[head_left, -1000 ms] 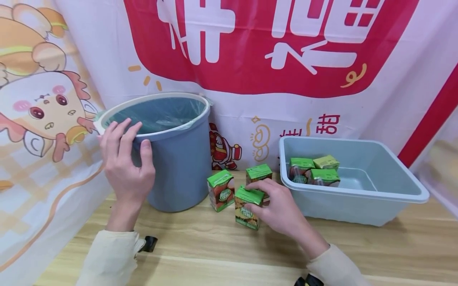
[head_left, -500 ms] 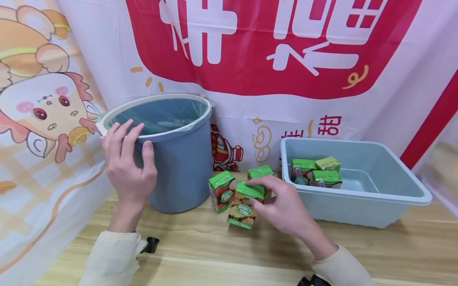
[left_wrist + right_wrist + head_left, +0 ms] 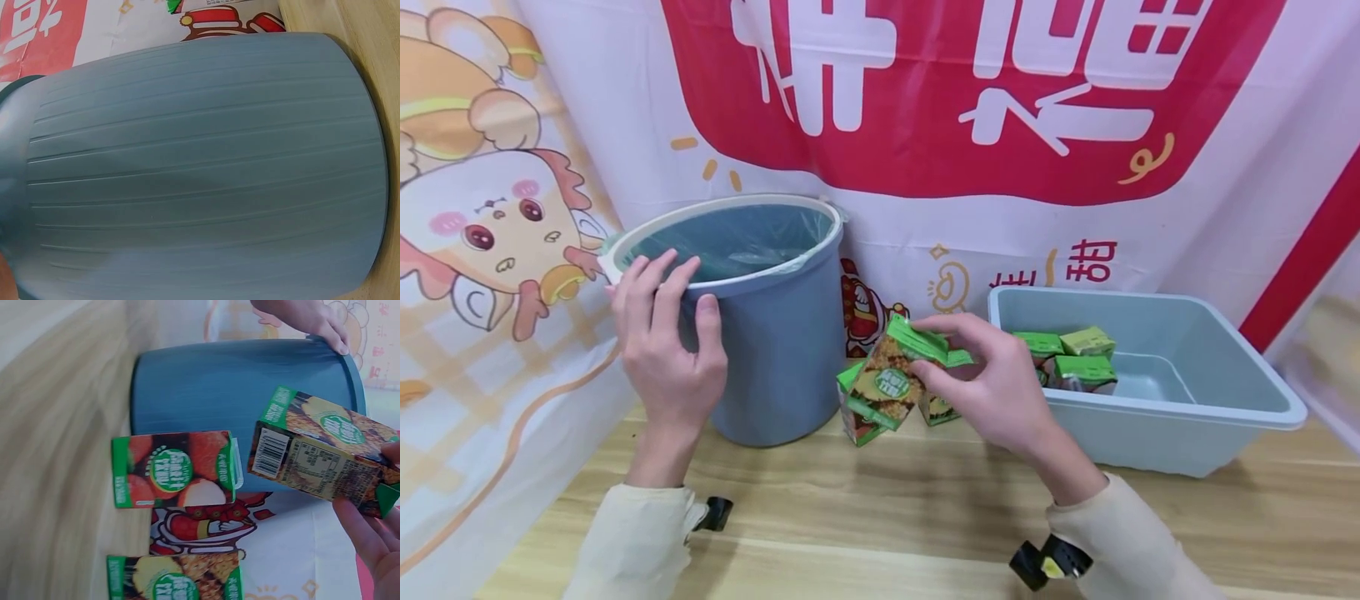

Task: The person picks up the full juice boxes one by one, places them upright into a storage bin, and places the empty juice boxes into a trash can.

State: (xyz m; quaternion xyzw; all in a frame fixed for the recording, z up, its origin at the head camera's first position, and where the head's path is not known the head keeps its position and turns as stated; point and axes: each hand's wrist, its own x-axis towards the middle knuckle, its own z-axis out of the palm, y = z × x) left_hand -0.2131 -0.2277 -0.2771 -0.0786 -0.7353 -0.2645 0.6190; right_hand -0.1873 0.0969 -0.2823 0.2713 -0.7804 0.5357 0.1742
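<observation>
My right hand (image 3: 988, 379) pinches a small green-topped juice box (image 3: 889, 379) between thumb and fingers. The box is tilted and raised off the table. Behind it stand two more juice boxes, one with red fruit (image 3: 172, 469) and one with a yellow-brown print (image 3: 175, 578), both partly hidden in the head view. My left hand (image 3: 672, 346) holds the near rim of a blue trash can (image 3: 775, 358) with a clear liner, fingers over the edge and thumb outside. In the left wrist view, the can's ribbed wall (image 3: 206, 162) fills most of the picture.
A light blue plastic tub (image 3: 1135, 429) stands on the right, with several juice boxes (image 3: 1084, 372) in its left part. Behind everything hangs a red and white printed cloth (image 3: 925, 175). The wooden tabletop (image 3: 850, 517) runs along the front.
My right hand has lifted the juice box from the table, up and slightly left, and tilted it toward the trash can. My left hand has stayed on the rim.
</observation>
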